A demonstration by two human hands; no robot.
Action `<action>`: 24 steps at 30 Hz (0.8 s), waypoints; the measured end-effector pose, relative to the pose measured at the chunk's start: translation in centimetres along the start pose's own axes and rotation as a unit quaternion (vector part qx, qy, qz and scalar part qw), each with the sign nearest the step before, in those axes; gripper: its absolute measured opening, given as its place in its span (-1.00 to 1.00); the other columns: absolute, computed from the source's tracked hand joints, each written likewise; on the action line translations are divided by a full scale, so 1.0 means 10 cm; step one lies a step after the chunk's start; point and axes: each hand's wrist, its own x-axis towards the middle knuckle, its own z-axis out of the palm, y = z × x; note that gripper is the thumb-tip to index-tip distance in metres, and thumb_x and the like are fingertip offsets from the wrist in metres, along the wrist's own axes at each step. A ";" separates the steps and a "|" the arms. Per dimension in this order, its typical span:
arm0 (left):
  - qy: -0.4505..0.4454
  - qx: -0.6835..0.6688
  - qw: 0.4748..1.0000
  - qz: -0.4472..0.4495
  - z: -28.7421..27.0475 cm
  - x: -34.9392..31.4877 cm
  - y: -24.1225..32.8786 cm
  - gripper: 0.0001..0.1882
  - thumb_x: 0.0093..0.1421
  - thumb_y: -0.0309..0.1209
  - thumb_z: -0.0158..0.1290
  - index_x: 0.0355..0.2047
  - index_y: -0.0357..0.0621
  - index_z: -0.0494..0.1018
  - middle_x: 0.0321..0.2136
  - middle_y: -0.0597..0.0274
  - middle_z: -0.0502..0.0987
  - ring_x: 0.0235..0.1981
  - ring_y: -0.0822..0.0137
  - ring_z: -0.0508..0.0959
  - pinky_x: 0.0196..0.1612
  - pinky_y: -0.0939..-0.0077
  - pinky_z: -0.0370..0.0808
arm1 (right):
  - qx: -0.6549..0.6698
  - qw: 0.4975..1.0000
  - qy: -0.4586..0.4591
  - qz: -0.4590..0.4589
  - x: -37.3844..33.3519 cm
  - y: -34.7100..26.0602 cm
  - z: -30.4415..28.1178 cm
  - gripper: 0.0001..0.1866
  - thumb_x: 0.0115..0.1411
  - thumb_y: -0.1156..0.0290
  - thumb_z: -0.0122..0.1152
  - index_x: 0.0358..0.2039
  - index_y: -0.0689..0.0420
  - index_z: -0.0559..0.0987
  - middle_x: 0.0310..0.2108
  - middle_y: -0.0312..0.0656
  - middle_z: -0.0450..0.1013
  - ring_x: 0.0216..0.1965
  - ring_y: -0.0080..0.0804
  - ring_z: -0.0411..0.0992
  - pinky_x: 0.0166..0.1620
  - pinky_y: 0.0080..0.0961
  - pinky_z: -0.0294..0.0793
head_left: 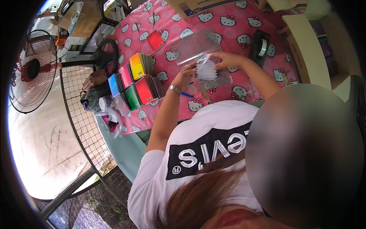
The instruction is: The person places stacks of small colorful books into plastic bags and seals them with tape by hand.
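Between my hands is a stack of small spiral notebooks (207, 71), its white page edges and dark coils showing, at a clear plastic bag (187, 53). My left hand (183, 77), with a metal watch on the wrist, closes on the stack's left side. From the upper right, my right hand (228, 60) curls its fingers over the stack and the plastic. A blue pen (187, 94) lies just below my left hand. Left of it stand piles of spiral notebooks with yellow (138, 66), red (145, 89), pink (126, 75), green (132, 97) and blue (114, 84) covers.
A single red notebook (155, 40) lies farther back on the pink patterned tablecloth (126, 26). A black tape dispenser (260, 49) stands at the right. Cardboard boxes stand at the back (213, 7) and right (309, 53). At the far left is a fan (33, 68).
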 end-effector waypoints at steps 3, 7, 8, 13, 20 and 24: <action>0.027 0.049 0.998 -0.016 0.13 0.08 0.16 -0.39 0.16 -0.12 0.00 0.15 -0.17 0.26 0.06 0.23 0.35 0.09 0.33 0.28 0.18 0.40 0.11 | 0.024 0.998 0.053 -0.039 0.08 0.11 0.07 -0.29 0.00 0.42 0.32 0.18 0.10 0.26 -0.05 -0.16 0.31 -0.16 -0.43 0.32 -0.09 -0.44 0.38; 0.068 0.194 0.979 -0.008 0.18 0.13 0.40 -0.40 0.16 -0.08 0.03 0.12 -0.18 0.31 0.02 0.19 0.38 -0.06 0.32 0.40 0.02 0.44 0.31 | 0.062 0.995 0.066 -0.040 0.21 0.26 0.09 -0.30 -0.06 0.41 0.38 0.13 0.12 0.31 -0.11 -0.20 0.34 -0.14 -0.46 0.30 -0.09 -0.49 0.34; 0.074 0.276 0.958 -0.021 0.36 0.12 0.58 -0.42 0.15 -0.12 0.05 0.10 -0.19 0.32 -0.02 0.17 0.40 -0.11 0.30 0.44 -0.04 0.43 0.36 | 0.045 0.996 0.074 -0.028 0.19 0.28 0.11 -0.33 -0.06 0.41 0.38 0.09 0.12 0.34 -0.14 -0.22 0.35 -0.16 -0.47 0.30 -0.10 -0.51 0.34; 0.181 0.612 0.765 0.088 0.60 0.07 0.57 -0.63 0.07 -0.40 0.10 -0.10 -0.28 0.46 -0.28 0.07 0.50 -0.32 0.18 0.55 -0.24 0.36 0.48 | 0.036 0.995 0.090 -0.014 0.21 0.20 0.21 -0.48 -0.13 0.36 0.42 -0.11 0.13 0.49 -0.34 -0.30 0.37 -0.28 -0.52 0.32 -0.19 -0.54 0.34; 0.138 0.045 0.989 0.038 0.57 -0.07 0.78 -0.79 0.07 -0.58 -0.02 -0.25 -0.37 0.45 -0.39 0.19 0.50 -0.34 0.29 0.55 -0.34 0.51 0.53 | 0.035 0.990 0.139 -0.012 0.08 0.15 0.15 -0.70 -0.12 0.47 0.38 -0.31 0.14 0.55 -0.47 -0.42 0.34 -0.36 -0.63 0.28 -0.25 -0.61 0.28; 0.061 -0.095 0.989 0.100 -0.21 -0.04 0.52 -0.58 0.16 -0.51 -0.05 0.06 -0.26 0.29 -0.17 0.16 0.48 -0.14 0.31 0.50 -0.15 0.49 0.49 | 0.053 0.985 0.163 -0.025 0.15 0.13 0.23 -0.71 -0.13 0.47 0.38 -0.33 0.16 0.55 -0.49 -0.42 0.34 -0.39 -0.64 0.28 -0.28 -0.61 0.28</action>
